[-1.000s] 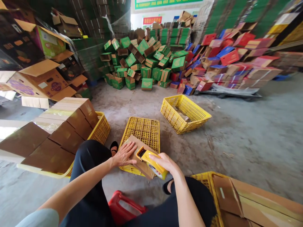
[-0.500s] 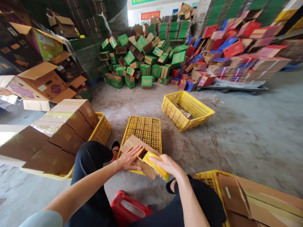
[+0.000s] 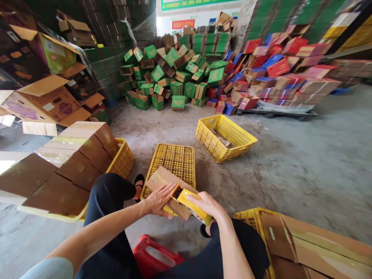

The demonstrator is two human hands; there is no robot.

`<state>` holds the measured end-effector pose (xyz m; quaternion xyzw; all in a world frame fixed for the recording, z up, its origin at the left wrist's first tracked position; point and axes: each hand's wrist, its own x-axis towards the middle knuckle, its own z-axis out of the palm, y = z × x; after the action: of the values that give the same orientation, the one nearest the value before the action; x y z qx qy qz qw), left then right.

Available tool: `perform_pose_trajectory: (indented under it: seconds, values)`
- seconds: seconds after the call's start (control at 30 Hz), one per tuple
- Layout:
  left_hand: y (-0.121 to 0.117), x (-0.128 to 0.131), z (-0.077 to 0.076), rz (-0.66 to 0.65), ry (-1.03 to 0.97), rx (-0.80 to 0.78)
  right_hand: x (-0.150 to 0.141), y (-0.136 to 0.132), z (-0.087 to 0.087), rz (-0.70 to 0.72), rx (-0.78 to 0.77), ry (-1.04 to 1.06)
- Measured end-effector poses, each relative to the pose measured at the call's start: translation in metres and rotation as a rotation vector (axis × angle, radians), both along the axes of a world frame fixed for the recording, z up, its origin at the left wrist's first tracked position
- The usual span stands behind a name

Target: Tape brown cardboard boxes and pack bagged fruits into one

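A brown cardboard box (image 3: 163, 177) lies at a slant across the near end of an upturned yellow plastic crate (image 3: 174, 159), between my knees. My left hand (image 3: 159, 199) rests flat on the box with fingers stretched out. My right hand (image 3: 205, 203) is wrapped round a yellow tape dispenser (image 3: 188, 199), its front end close to my left fingertips, over the box. The dispenser and both hands cover part of the box's top.
Packed brown cartons (image 3: 78, 166) fill a yellow crate on my left; more cartons (image 3: 319, 240) stand in another on the right. Ahead is a yellow basket (image 3: 223, 135) with some scraps inside. A red plastic stool (image 3: 145, 255) sits below me. Green boxes (image 3: 177, 102) pile up behind.
The view has shifted slightly to the right. My right hand and the tape dispenser have moved little relative to the box; my left hand stays flat on it.
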<state>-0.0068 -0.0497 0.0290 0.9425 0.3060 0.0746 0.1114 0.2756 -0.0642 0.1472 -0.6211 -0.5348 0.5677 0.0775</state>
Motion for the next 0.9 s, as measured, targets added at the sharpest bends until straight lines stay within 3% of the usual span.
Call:
perform_pose_trajectory:
  seconds: [0.33,0.6,0.77,0.9]
  values:
    - [0.003,0.003,-0.002,-0.025,0.041,-0.059,0.008,-0.015,0.016,0.003,0.035,0.025]
    - [0.003,0.004,-0.003,-0.018,0.048,-0.055,0.053,-0.040,0.001,-0.008,0.004,0.059]
    - [-0.010,0.015,0.001,0.015,0.062,-0.025,0.046,-0.041,0.005,-0.004,0.021,0.005]
    - [-0.025,0.034,0.003,-0.096,0.037,-0.025,0.042,-0.041,0.012,-0.002,0.019,-0.045]
